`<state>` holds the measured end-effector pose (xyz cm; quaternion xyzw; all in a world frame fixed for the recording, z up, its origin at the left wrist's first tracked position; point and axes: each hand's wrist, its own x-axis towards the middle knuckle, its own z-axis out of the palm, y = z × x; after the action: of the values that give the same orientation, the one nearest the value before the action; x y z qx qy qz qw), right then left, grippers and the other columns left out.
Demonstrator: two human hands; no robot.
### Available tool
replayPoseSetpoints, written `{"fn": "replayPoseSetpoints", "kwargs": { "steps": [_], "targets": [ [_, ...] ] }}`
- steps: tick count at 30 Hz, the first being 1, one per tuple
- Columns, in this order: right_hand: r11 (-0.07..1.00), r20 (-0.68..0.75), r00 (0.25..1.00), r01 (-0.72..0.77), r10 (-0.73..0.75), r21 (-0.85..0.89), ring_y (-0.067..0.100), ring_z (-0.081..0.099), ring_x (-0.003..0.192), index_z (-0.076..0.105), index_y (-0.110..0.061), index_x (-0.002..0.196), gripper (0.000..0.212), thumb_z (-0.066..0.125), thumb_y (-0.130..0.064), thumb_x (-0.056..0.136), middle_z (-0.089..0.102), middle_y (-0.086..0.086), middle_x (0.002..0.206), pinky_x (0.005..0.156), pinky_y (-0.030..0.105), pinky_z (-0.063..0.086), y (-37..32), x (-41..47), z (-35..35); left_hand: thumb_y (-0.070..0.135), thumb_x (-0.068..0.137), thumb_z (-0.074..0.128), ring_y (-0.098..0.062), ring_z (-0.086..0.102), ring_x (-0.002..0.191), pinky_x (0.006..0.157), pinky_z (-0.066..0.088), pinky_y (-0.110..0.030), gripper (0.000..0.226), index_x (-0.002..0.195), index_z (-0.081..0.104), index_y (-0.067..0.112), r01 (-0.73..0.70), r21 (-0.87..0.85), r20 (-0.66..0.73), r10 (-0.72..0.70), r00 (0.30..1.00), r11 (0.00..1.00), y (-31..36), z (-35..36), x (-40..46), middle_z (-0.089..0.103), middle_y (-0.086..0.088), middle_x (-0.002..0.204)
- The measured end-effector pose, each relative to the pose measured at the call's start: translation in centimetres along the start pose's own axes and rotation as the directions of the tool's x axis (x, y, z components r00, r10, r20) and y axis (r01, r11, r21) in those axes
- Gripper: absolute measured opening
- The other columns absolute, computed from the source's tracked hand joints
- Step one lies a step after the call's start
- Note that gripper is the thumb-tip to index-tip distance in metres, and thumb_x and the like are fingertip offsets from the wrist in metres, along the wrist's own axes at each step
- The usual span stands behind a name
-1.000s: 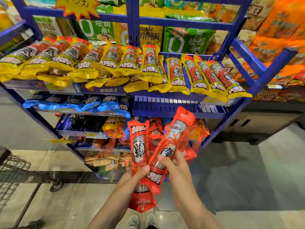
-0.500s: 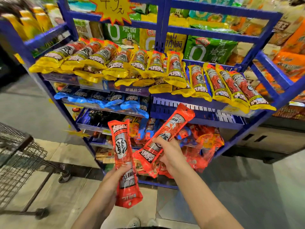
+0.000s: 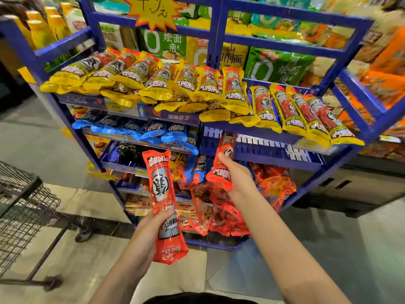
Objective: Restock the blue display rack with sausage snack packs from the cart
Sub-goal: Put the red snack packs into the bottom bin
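Left hand [image 3: 153, 224] grips one red plastic sausage snack pack [image 3: 163, 205] upright at its lower half, held in front of the blue metal display rack [image 3: 291, 16], apart from the shelves. Right hand [image 3: 235, 174] clasps a second red sausage pack [image 3: 223, 160], its top end at the front lip of the bare slotted blue shelf [image 3: 274, 148]. Yellow sausage packs [image 3: 232, 88] overhang the tier above; blue-wrapped packs [image 3: 151, 130] lie left of the slotted shelf. Loose red packs [image 3: 271, 183] pile below. Black wire cart [image 3: 19, 207] stands at left on the grey floor.
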<state>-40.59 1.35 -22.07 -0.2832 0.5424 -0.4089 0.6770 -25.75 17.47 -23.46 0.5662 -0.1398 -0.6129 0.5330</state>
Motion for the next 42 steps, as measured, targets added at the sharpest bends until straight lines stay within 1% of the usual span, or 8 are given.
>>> {"fn": "replayPoseSetpoints", "kwargs": {
  "steps": [2, 9, 16, 25, 30, 32, 37, 42],
  "targets": [
    [0.995, -0.021, 0.998, 0.056, -0.058, -0.078, 0.031, 0.065, 0.1, 0.051, -0.008, 0.131, 0.099, 0.09, -0.038, 0.045, 0.063, 0.014, 0.121, 0.07, 0.037, 0.05, 0.0, 0.2, -0.1, 0.024, 0.08, 0.063, -0.024, 0.064, 0.071, 0.064, 0.053, -0.036, 0.041, 0.115, 0.057, 0.005, -0.001, 0.005, -0.003, 0.001, 1.0, 1.0, -0.1, 0.1, 0.0, 0.068, -0.011, 0.083],
    [0.959, -0.109, 0.97, 0.19, -0.216, -0.209, 0.027, 0.066, 0.099, 0.042, -0.012, 0.124, 0.061, 0.079, -0.017, 0.076, 0.059, 0.016, 0.118, 0.055, 0.025, 0.05, -2.3, 1.9, 0.4, 0.023, 0.085, 0.06, -0.024, 0.065, 0.075, 0.066, 0.053, -0.037, 0.034, 0.115, 0.057, 0.009, 0.004, 0.017, -0.001, -0.004, 1.0, 1.0, 0.1, 0.4, 0.3, 0.071, -0.009, 0.085],
    [0.889, -0.126, 0.927, 0.291, -0.354, -0.352, 0.023, 0.062, 0.104, 0.055, -0.018, 0.115, 0.057, 0.08, -0.033, 0.065, 0.062, 0.008, 0.116, 0.092, 0.043, 0.052, -1.4, 3.4, 0.5, 0.022, 0.085, 0.062, -0.025, 0.065, 0.078, 0.069, 0.053, -0.037, 0.034, 0.116, 0.056, 0.009, 0.036, 0.054, -0.008, -0.036, 0.999, 0.998, 0.6, 0.7, 0.9, 0.07, -0.011, 0.089],
    [0.72, -0.125, 0.857, 0.332, -0.5, -0.609, 0.018, 0.055, 0.106, 0.055, -0.012, 0.127, 0.048, 0.065, -0.036, 0.087, 0.055, 0.006, 0.128, 0.085, 0.028, 0.04, -2.2, 2.5, 1.1, 0.012, 0.079, 0.07, -0.028, 0.067, 0.089, 0.075, 0.053, -0.037, 0.033, 0.109, 0.059, 0.014, 0.037, 0.187, 0.126, -0.061, 0.99, 0.982, 1.7, 0.9, 1.0, 0.071, -0.012, 0.098],
    [0.33, 0.324, 0.582, 0.746, -0.746, -0.579, 0.007, 0.055, 0.101, 0.06, -0.02, 0.111, 0.027, 0.058, -0.01, 0.087, 0.059, -0.01, 0.11, 0.089, 0.019, 0.041, -0.7, -3.1, -1.6, 0.034, 0.055, 0.079, -0.025, 0.069, 0.089, 0.076, 0.054, -0.034, 0.058, 0.11, 0.064, 0.022, 0.006, 0.533, 0.256, -0.168, 0.952, 0.846, 3.1, -0.7, 1.5, 0.073, -0.006, 0.098],
    [0.049, 0.644, 0.456, 0.837, -0.615, -0.546, 0.007, 0.051, 0.113, 0.061, -0.018, 0.116, 0.038, 0.059, -0.007, 0.08, 0.059, -0.012, 0.116, 0.102, 0.021, 0.033, -0.7, -4.4, -2.7, 0.042, 0.05, 0.081, -0.022, 0.069, 0.089, 0.082, 0.054, -0.037, 0.064, 0.11, 0.064, 0.028, -0.089, 0.725, 0.315, -0.214, 0.924, 0.683, 4.0, -1.2, 2.2, 0.072, -0.003, 0.101],
    [-0.171, 0.781, 0.621, 0.764, -0.068, -0.623, 0.003, 0.041, 0.125, 0.05, -0.034, 0.132, 0.053, 0.062, -0.048, 0.083, 0.053, -0.015, 0.132, 0.114, 0.031, 0.014, -1.6, -5.1, -4.7, 0.048, 0.046, 0.081, -0.012, 0.067, 0.089, 0.088, 0.052, -0.042, 0.052, 0.093, 0.062, 0.034, -0.299, 0.881, 0.383, -0.181, 0.906, 0.367, 6.1, 0.0, 4.1, 0.068, 0.01, 0.098],
    [-0.061, 0.638, 0.769, 0.639, 0.034, -0.767, 0.003, 0.052, 0.113, 0.055, -0.036, 0.126, 0.05, 0.07, -0.043, 0.079, 0.057, -0.019, 0.125, 0.096, 0.029, 0.044, -2.2, -5.4, -6.6, 0.033, 0.061, 0.085, 0.006, 0.062, 0.091, 0.09, 0.048, -0.024, 0.035, 0.092, 0.067, 0.03, -0.415, 0.867, 0.465, -0.152, 0.872, 0.276, 7.1, 2.3, 4.9, 0.069, 0.016, 0.096]
  ]
}}
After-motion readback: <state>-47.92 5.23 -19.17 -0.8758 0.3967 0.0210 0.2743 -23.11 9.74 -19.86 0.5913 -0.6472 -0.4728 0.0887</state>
